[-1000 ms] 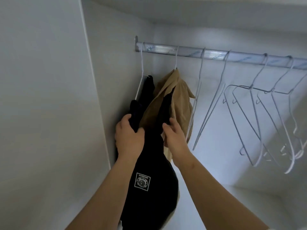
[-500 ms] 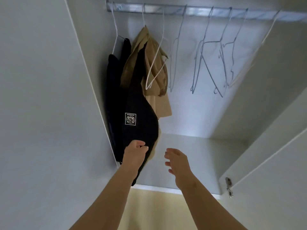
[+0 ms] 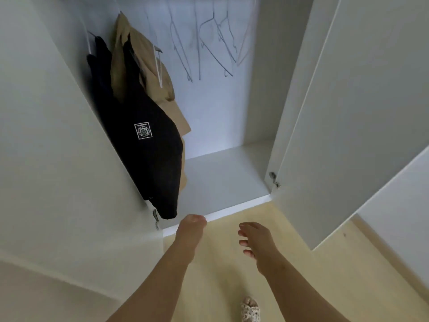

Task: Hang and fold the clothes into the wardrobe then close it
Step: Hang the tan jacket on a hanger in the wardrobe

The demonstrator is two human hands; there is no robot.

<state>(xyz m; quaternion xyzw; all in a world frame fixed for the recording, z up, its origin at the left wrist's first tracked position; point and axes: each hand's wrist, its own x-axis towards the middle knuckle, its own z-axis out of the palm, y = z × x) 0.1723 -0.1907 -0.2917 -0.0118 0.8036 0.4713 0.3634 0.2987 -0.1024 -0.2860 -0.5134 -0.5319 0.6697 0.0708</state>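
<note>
In the head view, the wardrobe (image 3: 257, 73) stood with both doors swung wide, the left door (image 3: 58, 159) filling the left side of the picture and the right door (image 3: 348, 112) the right. Two garments hung against the wardrobe's left wall. A black top (image 3: 144, 159) with a small white-framed patch (image 3: 143, 130) lay in front, its hem reaching down just past the front edge of the wardrobe's base (image 3: 220, 180). A tan shirt (image 3: 148, 66) hung behind it and touched it, its lower edge showing at the black top's right side. Further right, near the top edge, several bare wire hangers (image 3: 209, 43) hung apart from the clothes, somewhat blurred. A metal hinge (image 3: 274, 180) showed at the base's right front corner and another (image 3: 155, 216) at its left front corner, just beside the black hem. The left hand (image 3: 190, 231) was over the front edge of the base, just right of the hem and apart from it, its fingers loosely curled with nothing in them. The right hand (image 3: 257, 242) hung over the pale wooden floor (image 3: 301, 287) in front of the wardrobe, well apart from the clothes, its fingers (image 3: 246, 227) spread and relaxed, also holding nothing. At the bottom edge a patterned slipper (image 3: 250, 310) rested on the floor between the two forearms.
</note>
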